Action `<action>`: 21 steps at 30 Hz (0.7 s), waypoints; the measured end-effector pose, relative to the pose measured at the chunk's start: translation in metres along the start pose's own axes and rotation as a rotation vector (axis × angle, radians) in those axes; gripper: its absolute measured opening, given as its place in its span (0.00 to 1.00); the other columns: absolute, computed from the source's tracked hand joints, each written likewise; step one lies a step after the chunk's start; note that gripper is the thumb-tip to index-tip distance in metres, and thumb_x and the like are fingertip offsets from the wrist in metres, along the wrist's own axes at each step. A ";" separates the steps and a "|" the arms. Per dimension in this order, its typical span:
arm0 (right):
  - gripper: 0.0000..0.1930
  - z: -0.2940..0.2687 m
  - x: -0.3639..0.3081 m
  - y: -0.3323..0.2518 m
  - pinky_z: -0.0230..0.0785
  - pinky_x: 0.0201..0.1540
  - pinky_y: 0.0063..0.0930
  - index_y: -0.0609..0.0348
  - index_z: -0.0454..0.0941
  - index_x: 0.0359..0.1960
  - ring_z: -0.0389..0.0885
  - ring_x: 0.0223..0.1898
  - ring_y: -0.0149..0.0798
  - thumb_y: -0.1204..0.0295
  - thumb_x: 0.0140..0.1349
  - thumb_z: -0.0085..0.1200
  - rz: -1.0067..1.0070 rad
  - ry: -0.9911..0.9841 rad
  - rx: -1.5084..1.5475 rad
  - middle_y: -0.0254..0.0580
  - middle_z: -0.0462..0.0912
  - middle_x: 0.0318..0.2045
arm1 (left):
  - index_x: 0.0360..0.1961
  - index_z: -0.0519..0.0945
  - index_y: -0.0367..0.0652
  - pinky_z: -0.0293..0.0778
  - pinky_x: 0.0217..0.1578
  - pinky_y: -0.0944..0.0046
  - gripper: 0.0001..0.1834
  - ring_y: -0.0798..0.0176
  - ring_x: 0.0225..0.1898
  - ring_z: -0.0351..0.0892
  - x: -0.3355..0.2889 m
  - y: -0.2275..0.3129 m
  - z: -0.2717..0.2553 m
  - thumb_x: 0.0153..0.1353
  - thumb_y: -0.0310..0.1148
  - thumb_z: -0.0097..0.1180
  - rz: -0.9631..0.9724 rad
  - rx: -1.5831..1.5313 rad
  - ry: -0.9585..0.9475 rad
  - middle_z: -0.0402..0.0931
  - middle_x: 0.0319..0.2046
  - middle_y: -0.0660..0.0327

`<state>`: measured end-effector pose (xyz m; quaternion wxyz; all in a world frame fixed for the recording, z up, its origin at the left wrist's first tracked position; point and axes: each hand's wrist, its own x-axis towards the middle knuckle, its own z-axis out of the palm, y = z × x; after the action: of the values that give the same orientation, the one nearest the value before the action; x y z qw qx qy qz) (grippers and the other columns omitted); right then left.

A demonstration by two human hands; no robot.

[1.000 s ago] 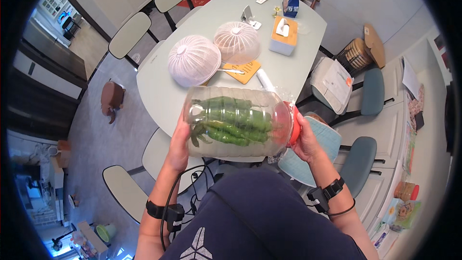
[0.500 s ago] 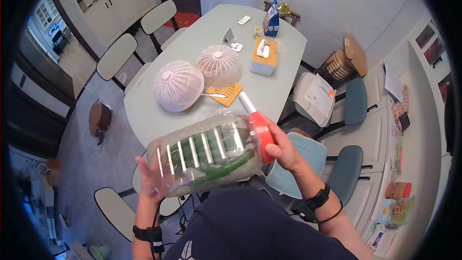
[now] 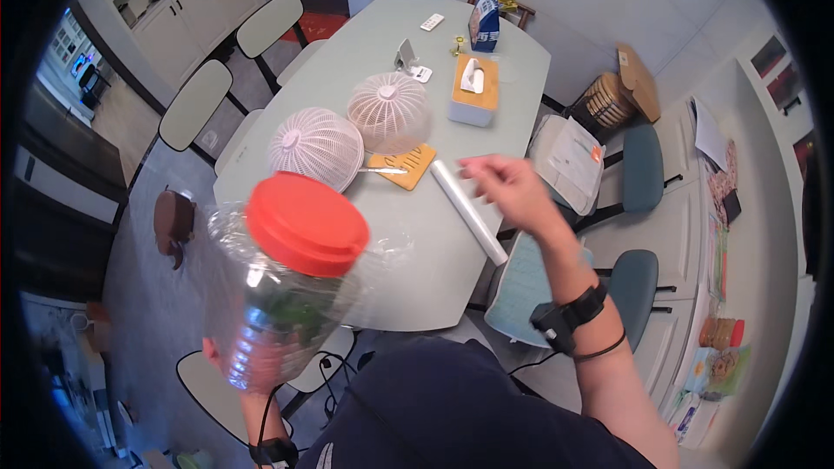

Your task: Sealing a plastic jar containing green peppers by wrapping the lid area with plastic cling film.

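Note:
My left hand (image 3: 261, 371) grips the lower end of a large clear plastic jar (image 3: 291, 308) with a red screw lid (image 3: 306, 224). The jar is tilted, lid upward, left of my body in front of the table. Green vegetables show through its wall; their kind is hard to make out. Thin clear plastic film (image 3: 388, 252) sticks out from around the jar's neck, below the lid. My right hand (image 3: 508, 191) is raised over the table's right side, fingers loosely bent and apart, holding nothing. Close beside it, a roll of clear plastic wrap (image 3: 469, 213) lies along the table's edge.
On the pale table (image 3: 417, 274) are two mesh food covers (image 3: 317, 146), a yellow trivet (image 3: 404, 163) with a knife (image 3: 384, 170), a tissue box (image 3: 474, 104) and a blue bag (image 3: 485, 22). Chairs (image 3: 193, 110) surround it. A brown stool (image 3: 175, 217) stands on the floor at left.
The jar has swung from lying across both hands to lid-up at the left, held by my left hand alone. My right hand has let go of the lid and moved up.

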<state>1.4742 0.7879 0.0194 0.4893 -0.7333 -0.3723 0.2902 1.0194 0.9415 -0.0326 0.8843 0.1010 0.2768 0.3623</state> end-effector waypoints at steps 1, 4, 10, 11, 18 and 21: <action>0.16 -0.017 0.012 0.012 0.72 0.33 0.19 0.62 0.85 0.48 0.76 0.27 0.23 0.62 0.72 0.55 0.045 0.120 0.070 0.34 0.87 0.33 | 0.75 0.59 0.54 0.67 0.61 0.37 0.48 0.46 0.59 0.74 0.000 -0.001 -0.003 0.56 0.63 0.55 0.016 -0.023 -0.012 0.71 0.61 0.53; 0.14 -0.070 0.059 0.054 0.65 0.27 0.18 0.61 0.87 0.43 0.70 0.23 0.20 0.63 0.69 0.56 0.087 0.320 0.080 0.32 0.85 0.29 | 0.75 0.60 0.53 0.68 0.60 0.39 0.48 0.47 0.58 0.74 0.005 -0.013 -0.013 0.57 0.63 0.55 0.047 -0.081 -0.053 0.72 0.60 0.53; 0.16 -0.115 0.182 0.143 0.66 0.28 0.22 0.64 0.86 0.34 0.72 0.25 0.23 0.60 0.64 0.64 0.064 0.450 -0.078 0.33 0.83 0.24 | 0.74 0.61 0.51 0.69 0.60 0.42 0.47 0.49 0.57 0.76 0.018 -0.044 -0.014 0.58 0.63 0.54 0.122 -0.185 -0.074 0.74 0.59 0.52; 0.19 -0.114 0.202 0.154 0.70 0.31 0.26 0.64 0.86 0.32 0.77 0.26 0.29 0.57 0.61 0.67 0.052 0.437 -0.115 0.37 0.84 0.23 | 0.74 0.62 0.51 0.69 0.60 0.42 0.47 0.49 0.56 0.76 0.017 -0.048 -0.012 0.58 0.63 0.54 0.144 -0.205 -0.070 0.74 0.59 0.52; 0.28 -0.076 0.311 0.204 0.78 0.45 0.44 0.57 0.85 0.45 0.87 0.42 0.51 0.45 0.54 0.67 0.211 0.501 -0.732 0.49 0.87 0.38 | 0.73 0.64 0.49 0.70 0.59 0.46 0.46 0.51 0.55 0.78 -0.020 -0.071 -0.005 0.60 0.64 0.54 0.248 -0.314 -0.081 0.77 0.58 0.52; 0.27 -0.067 0.335 0.226 0.78 0.48 0.47 0.51 0.83 0.51 0.86 0.45 0.53 0.46 0.58 0.64 0.225 0.499 -0.867 0.48 0.87 0.43 | 0.73 0.64 0.49 0.70 0.58 0.48 0.45 0.51 0.54 0.78 -0.046 -0.079 -0.003 0.60 0.64 0.54 0.259 -0.358 -0.104 0.78 0.57 0.52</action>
<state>1.7719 0.9774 -0.1885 0.1796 -0.9513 -0.2492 -0.0239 1.0367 0.8524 -0.0461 0.8473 -0.0043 0.1470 0.5103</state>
